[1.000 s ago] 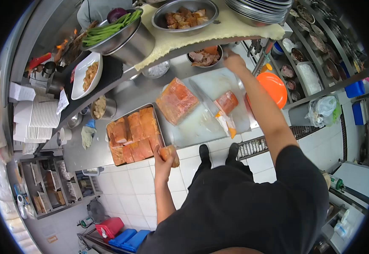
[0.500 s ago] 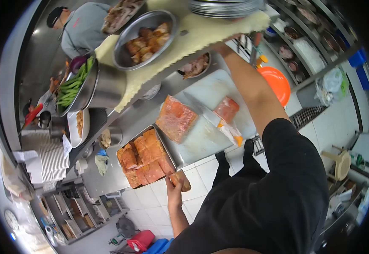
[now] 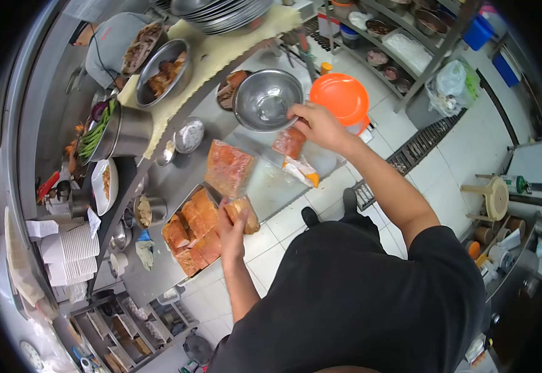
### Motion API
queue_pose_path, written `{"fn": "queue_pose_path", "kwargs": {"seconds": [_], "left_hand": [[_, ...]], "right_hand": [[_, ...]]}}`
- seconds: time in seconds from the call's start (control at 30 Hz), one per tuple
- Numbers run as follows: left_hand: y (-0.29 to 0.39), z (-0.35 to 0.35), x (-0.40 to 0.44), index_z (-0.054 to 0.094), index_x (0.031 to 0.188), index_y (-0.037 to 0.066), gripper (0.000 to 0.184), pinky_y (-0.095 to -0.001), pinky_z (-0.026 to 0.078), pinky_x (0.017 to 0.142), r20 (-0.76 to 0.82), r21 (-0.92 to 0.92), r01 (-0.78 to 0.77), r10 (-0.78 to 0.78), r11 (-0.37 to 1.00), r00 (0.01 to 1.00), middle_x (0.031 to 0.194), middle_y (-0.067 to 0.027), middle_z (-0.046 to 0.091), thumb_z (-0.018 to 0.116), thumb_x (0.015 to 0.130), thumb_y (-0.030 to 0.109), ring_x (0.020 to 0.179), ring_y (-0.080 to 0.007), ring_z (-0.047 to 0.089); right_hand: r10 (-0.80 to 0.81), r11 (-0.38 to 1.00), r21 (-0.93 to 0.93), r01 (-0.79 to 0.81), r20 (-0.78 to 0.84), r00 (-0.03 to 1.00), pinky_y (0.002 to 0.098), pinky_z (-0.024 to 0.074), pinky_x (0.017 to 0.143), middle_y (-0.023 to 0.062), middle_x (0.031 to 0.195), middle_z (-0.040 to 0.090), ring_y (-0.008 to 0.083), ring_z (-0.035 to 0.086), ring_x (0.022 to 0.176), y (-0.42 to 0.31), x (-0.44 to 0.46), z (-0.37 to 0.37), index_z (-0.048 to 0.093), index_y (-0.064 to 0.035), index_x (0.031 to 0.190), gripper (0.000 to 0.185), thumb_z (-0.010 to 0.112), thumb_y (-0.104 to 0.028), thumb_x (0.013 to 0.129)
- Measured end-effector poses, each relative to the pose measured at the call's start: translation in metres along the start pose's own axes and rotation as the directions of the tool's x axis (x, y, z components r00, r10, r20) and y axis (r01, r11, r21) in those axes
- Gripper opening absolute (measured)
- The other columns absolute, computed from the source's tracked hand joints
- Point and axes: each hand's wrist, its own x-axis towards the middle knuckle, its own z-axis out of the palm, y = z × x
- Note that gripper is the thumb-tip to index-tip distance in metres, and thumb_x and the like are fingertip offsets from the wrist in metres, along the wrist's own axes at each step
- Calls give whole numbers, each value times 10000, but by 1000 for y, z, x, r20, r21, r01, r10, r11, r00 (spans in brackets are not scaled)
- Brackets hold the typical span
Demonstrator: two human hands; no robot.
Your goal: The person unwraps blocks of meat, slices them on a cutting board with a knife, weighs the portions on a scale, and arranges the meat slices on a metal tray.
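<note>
My left hand grips a browned slab of meat at the near corner of a metal tray. Orange-brown meat pieces fill that tray. With my right hand I hold the rim of an empty steel bowl, tilted over the far end of the white cutting board. On the board lie a large plastic-wrapped meat slab and a smaller wrapped piece. Beside them rests a knife with a white and orange handle.
Behind the bowl stands another bowl of meat. An orange basin is at the right. The overhead shelf holds a bowl of meat chunks, green beans and stacked plates. White dishes are stacked at left. A person stands across.
My right hand has come back into view with the steel bowl, now above the board's far end. My left hand has raised the meat slab beside the tray. The view has shifted.
</note>
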Motion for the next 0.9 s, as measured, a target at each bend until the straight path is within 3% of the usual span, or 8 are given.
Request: {"fn": "queue_pose_path", "kwargs": {"seconds": [0.17, 0.27, 0.33, 0.47, 0.57, 0.6, 0.73, 0.9], "left_hand": [[42, 54, 17, 312, 1568, 6, 787, -346, 460, 1068, 204, 1, -85, 83, 996, 975, 1422, -181, 514, 740, 945, 226, 1305, -245, 526], [67, 102, 44, 325, 1547, -17, 885, -372, 470, 1067, 289, 151, -253, 202, 956, 936, 1416, -201, 527, 819, 882, 293, 1295, -263, 546], [103, 148, 53, 315, 1543, -32, 974, -380, 486, 1052, 376, 206, -319, 226, 925, 898, 1397, -220, 549, 863, 833, 348, 1255, -287, 584], [128, 239, 99, 316, 1532, -21, 1111, -415, 510, 1031, 437, 473, -654, 488, 590, 756, 1349, -263, 602, 901, 704, 434, 1245, -384, 618], [146, 296, 114, 344, 1505, -1, 1089, -458, 524, 1015, 529, 635, -705, 487, 316, 695, 1314, -258, 623, 896, 671, 427, 1226, -423, 618], [145, 309, 120, 348, 1501, 7, 1079, -463, 526, 1014, 550, 673, -695, 456, 253, 699, 1310, -253, 625, 897, 670, 422, 1220, -424, 620], [127, 344, 133, 350, 1500, 37, 1074, -471, 523, 1026, 629, 727, -685, 368, 32, 685, 1293, -235, 631, 904, 662, 416, 1206, -416, 627], [94, 350, 147, 320, 1557, 57, 1093, -471, 497, 1060, 640, 751, -653, 351, -100, 683, 1306, -238, 602, 880, 695, 429, 1209, -419, 615]], "right_hand": [[73, 975, -197, -104, -161, 984, 416, 549, 830, 157, 1039, 657, 342, 676, 964, 4, -68, -69, 666, -93, 1112, 204, 676, -47, 914], [165, 951, -230, -205, -181, 970, 438, 545, 860, 154, 1081, 668, 366, 664, 999, 36, -89, -91, 665, -97, 1123, 215, 670, -79, 908], [154, 954, -231, -189, -161, 975, 439, 548, 856, 150, 1084, 667, 368, 666, 984, 54, -97, -93, 678, -118, 1167, 253, 670, -87, 916], [104, 971, -200, -131, -141, 985, 436, 550, 848, 137, 1089, 667, 351, 670, 964, 65, -102, -96, 652, -197, 1337, 413, 665, -117, 932], [177, 933, -295, -206, -120, 977, 434, 551, 844, 127, 1093, 672, 327, 675, 949, 47, -118, -117, 569, -252, 1461, 539, 663, -144, 942], [208, 940, -244, -236, -135, 969, 428, 551, 829, 118, 1090, 678, 307, 679, 931, 42, -128, -125, 531, -229, 1489, 565, 662, -156, 945], [365, 908, -116, -403, -256, 895, 417, 552, 812, 132, 1058, 707, 303, 690, 922, 40, -181, -143, 580, -139, 1435, 479, 650, -191, 963], [467, 869, -67, -489, -213, 858, 436, 554, 838, 155, 1056, 732, 321, 702, 926, 82, -248, -124, 682, -66, 1259, 324, 648, -221, 976]]}}
